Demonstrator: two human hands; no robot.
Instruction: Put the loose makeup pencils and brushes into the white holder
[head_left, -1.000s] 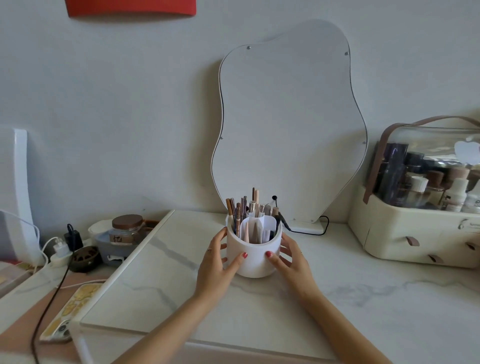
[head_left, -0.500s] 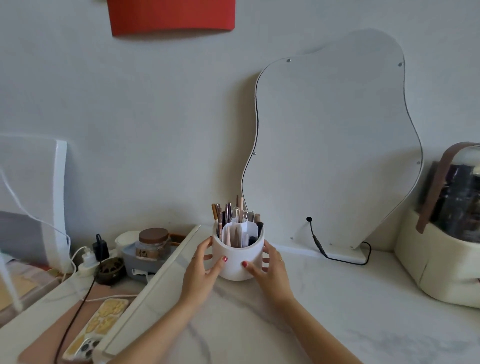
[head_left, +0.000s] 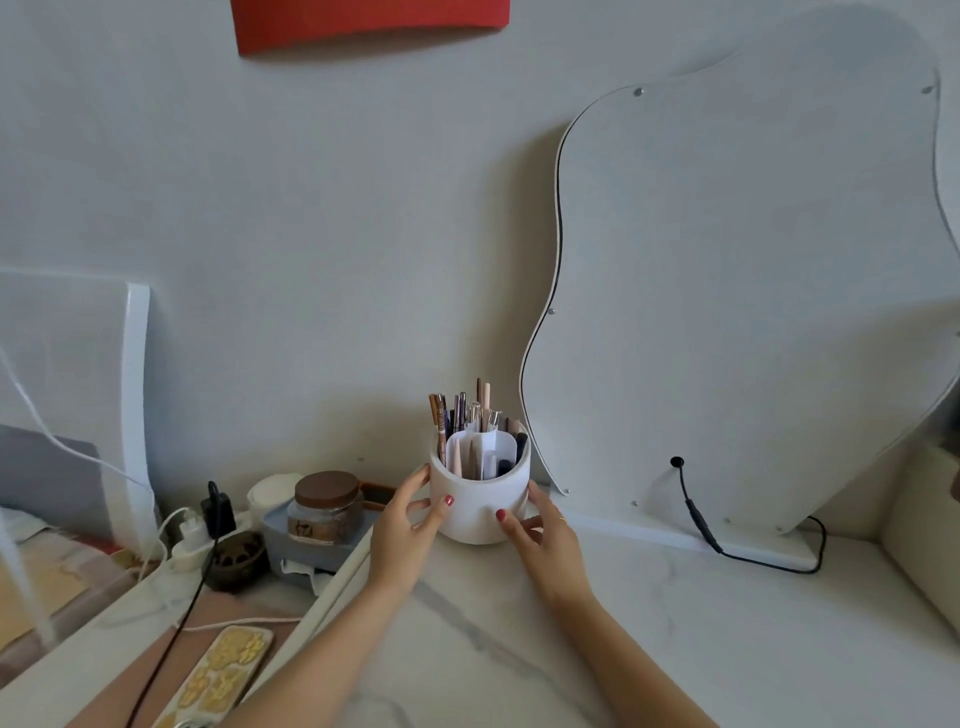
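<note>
The white holder (head_left: 475, 506) stands upright on the marble tabletop (head_left: 675, 623), close to the wall and just left of the mirror. Several makeup pencils and brushes (head_left: 462, 415) stick up out of its compartments. My left hand (head_left: 405, 525) cups its left side and my right hand (head_left: 540, 535) cups its right side, thumbs on the front. No loose pencils or brushes lie on the tabletop in view.
A wavy-edged mirror (head_left: 727, 286) leans on the wall to the right, with a black cable (head_left: 701, 525) at its base. Left of the tabletop's edge sit a brown-lidded jar (head_left: 326, 501), a grey tray (head_left: 306, 540), chargers (head_left: 205, 519) and a phone (head_left: 218, 675). A cream box (head_left: 930, 530) stands far right.
Both hands have slid the holder back and to the left, from in front of the mirror to beside its left edge near the wall. The head view has shifted left and closer.
</note>
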